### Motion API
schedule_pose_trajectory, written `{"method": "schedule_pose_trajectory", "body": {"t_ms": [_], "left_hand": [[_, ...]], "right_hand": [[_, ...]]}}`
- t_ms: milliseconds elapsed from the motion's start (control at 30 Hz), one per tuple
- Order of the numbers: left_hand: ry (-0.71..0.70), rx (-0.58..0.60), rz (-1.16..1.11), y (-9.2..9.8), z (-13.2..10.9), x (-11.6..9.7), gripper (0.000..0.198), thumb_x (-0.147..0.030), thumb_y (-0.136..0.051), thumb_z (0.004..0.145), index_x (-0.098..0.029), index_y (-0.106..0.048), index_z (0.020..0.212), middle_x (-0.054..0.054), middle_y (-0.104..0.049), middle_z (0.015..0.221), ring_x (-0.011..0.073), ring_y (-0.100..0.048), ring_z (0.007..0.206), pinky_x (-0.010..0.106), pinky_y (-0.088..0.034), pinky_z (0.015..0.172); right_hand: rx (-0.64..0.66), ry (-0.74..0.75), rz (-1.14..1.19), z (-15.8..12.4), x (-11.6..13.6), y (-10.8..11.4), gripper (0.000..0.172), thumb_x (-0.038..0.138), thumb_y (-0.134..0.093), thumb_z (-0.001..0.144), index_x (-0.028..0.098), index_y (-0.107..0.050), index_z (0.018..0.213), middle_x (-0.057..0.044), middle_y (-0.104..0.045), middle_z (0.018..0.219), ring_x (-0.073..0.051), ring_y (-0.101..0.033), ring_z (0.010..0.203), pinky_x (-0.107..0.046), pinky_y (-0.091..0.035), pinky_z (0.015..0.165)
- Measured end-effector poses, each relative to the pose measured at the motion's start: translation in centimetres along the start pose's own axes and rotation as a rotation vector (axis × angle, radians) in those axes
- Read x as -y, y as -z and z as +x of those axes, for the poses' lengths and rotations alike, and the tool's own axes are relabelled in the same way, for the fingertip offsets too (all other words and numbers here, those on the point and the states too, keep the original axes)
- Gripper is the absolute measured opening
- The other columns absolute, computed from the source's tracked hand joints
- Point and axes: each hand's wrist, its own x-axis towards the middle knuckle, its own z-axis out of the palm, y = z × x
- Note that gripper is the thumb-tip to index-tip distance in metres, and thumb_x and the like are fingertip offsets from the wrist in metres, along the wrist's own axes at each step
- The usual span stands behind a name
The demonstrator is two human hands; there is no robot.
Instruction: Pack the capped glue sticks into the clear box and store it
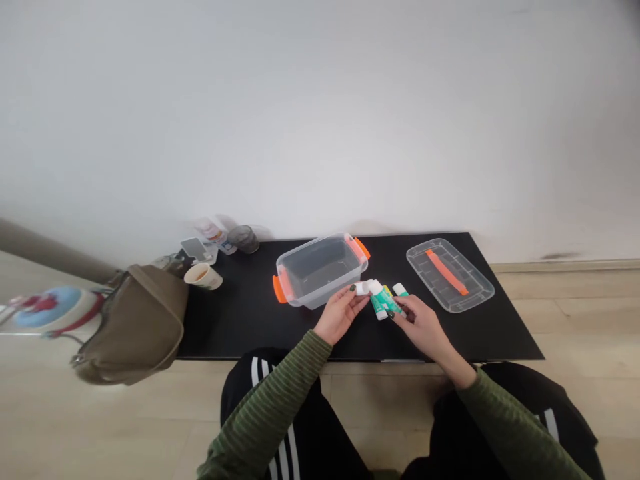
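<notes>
My left hand [341, 311] pinches a small white cap [361, 289] between thumb and fingers. Close beside it, my right hand [423, 323] grips a green-and-white glue stick [386, 297], whose white end points toward the cap. Whether cap and stick touch, I cannot tell. Under and behind the held one, more glue sticks [401, 289] of the same colours show, partly hidden by my fingers. Just beyond my left hand stands a clear plastic box [320, 293] without its lid, with orange clips at both ends.
On the black table [240, 327], the clear lid [480, 297] with an orange handle lies at right. At left are a paper cup [210, 278] holding brown liquid, a dark grey round object [243, 238] and a brown bag [145, 320]. A white wall [320, 120] rises behind.
</notes>
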Motion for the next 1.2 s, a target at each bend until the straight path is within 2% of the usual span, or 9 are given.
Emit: {"method": "schedule_pose_trajectory", "body": {"t_ms": [133, 300, 500, 633, 900, 1067, 1200], "left_hand": [[-0.014, 0.008, 0.041, 0.0, -0.1, 0.0, 0.026, -0.028, -0.075, 0.081, -0.015, -0.072, 0.104, 0.009, -0.072, 0.115, 0.0198, -0.067, 0.107, 0.040, -0.046, 0.108], [-0.041, -0.012, 0.058, -0.2, -0.3, -0.2, 0.031, -0.027, -0.080, 0.074, -0.015, -0.073, 0.102, 0.009, -0.071, 0.116, 0.0201, -0.066, 0.106, 0.039, -0.047, 0.105], [-0.044, -0.007, 0.110, -0.6, -0.5, -0.1, 0.034, -0.030, -0.084, 0.070, -0.014, -0.074, 0.099, 0.009, -0.072, 0.109, 0.0194, -0.067, 0.100, 0.039, -0.049, 0.101], [-0.041, 0.000, 0.125, -0.6, -0.7, 0.0, 0.035, -0.030, -0.085, 0.069, -0.014, -0.074, 0.099, 0.009, -0.073, 0.107, 0.0200, -0.067, 0.101, 0.040, -0.049, 0.103], [-0.014, 0.021, 0.123, -0.5, -0.8, -0.1, 0.037, -0.030, -0.084, 0.070, -0.017, -0.075, 0.103, 0.009, -0.072, 0.112, 0.0211, -0.066, 0.107, 0.039, -0.049, 0.103], [-0.019, 0.036, 0.145, -0.6, -0.9, -0.2, 0.038, -0.030, -0.084, 0.070, -0.017, -0.075, 0.105, 0.009, -0.072, 0.115, 0.0238, -0.065, 0.112, 0.041, -0.047, 0.106], [-0.017, 0.045, 0.135, -0.7, -1.0, -0.1, 0.039, -0.029, -0.084, 0.070, -0.017, -0.075, 0.106, 0.010, -0.071, 0.118, 0.0250, -0.064, 0.113, 0.041, -0.047, 0.106]], "right_hand": [[0.018, 0.063, -0.060, -0.4, 0.5, -0.1, 0.033, 0.036, -0.056, 0.088, 0.021, -0.066, 0.116, -0.010, -0.065, 0.107, -0.019, -0.062, 0.080, -0.030, -0.052, 0.069], [-0.017, 0.055, -0.094, -0.4, 0.8, 0.4, 0.034, 0.030, -0.057, 0.086, 0.022, -0.065, 0.118, -0.010, -0.064, 0.112, -0.017, -0.061, 0.076, -0.030, -0.052, 0.066], [-0.039, 0.088, -0.083, -0.3, 1.2, 0.8, 0.031, 0.030, -0.057, 0.088, 0.023, -0.067, 0.116, -0.010, -0.065, 0.113, -0.021, -0.062, 0.088, -0.030, -0.053, 0.069], [-0.068, 0.100, -0.070, -0.5, 1.3, 0.9, 0.030, 0.030, -0.058, 0.087, 0.023, -0.067, 0.114, -0.010, -0.066, 0.113, -0.020, -0.063, 0.088, -0.030, -0.052, 0.069], [-0.094, 0.075, -0.026, -0.7, 1.2, 1.1, 0.030, 0.035, -0.063, 0.084, 0.024, -0.070, 0.110, -0.008, -0.070, 0.110, -0.020, -0.065, 0.085, -0.031, -0.052, 0.068], [-0.082, -0.010, 0.018, -0.9, 0.8, 1.1, 0.034, 0.042, -0.066, 0.082, 0.023, -0.073, 0.109, -0.007, -0.074, 0.101, -0.017, -0.062, 0.070, -0.031, -0.051, 0.065], [-0.076, -0.085, 0.073, -1.0, 0.4, 1.0, 0.037, 0.044, -0.069, 0.079, 0.022, -0.075, 0.109, -0.006, -0.075, 0.098, -0.018, -0.062, 0.070, -0.031, -0.051, 0.065]]}}
